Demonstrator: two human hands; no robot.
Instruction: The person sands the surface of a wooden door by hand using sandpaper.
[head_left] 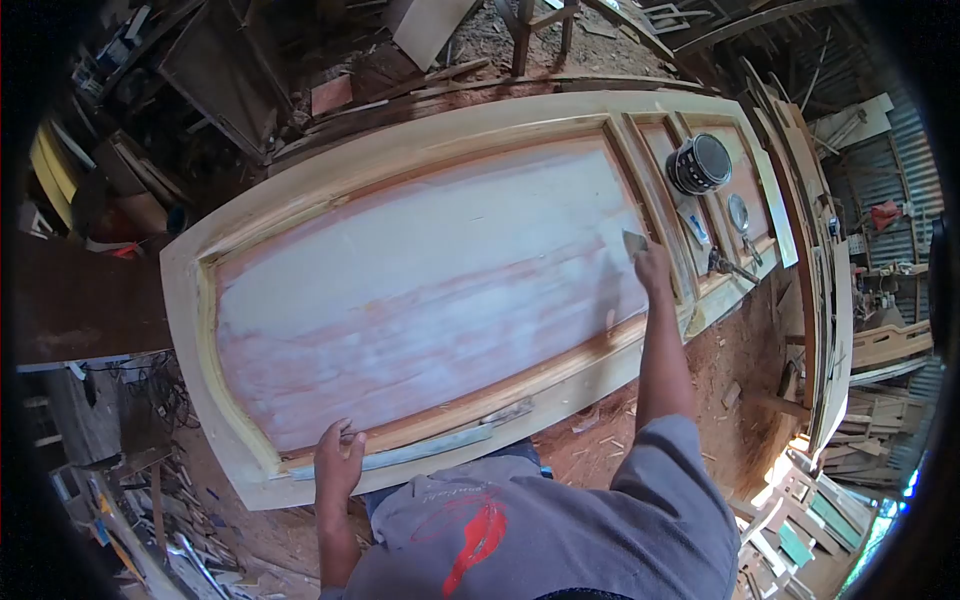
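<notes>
A wooden panelled door [203, 330] lies flat in front of me, its large panel smeared with whitish filler over reddish wood. My right hand [652, 270] grips a putty knife [634, 243], its blade over the right end of the large panel. At the door's near left edge is my left hand [338, 460], fingers curled together by the frame moulding; a small dark bit shows at the fingertips, too small to name. A pale strip [430, 447] lies along the near frame edge, right of my left hand.
On the door's right end stand a dark tin [699, 164], a round metal lid [738, 212], a small blue-and-white packet [695, 227] and a dark tool [730, 266]. Long boards [800, 200] lean at the right. Scrap wood [150, 530] covers the lower left ground.
</notes>
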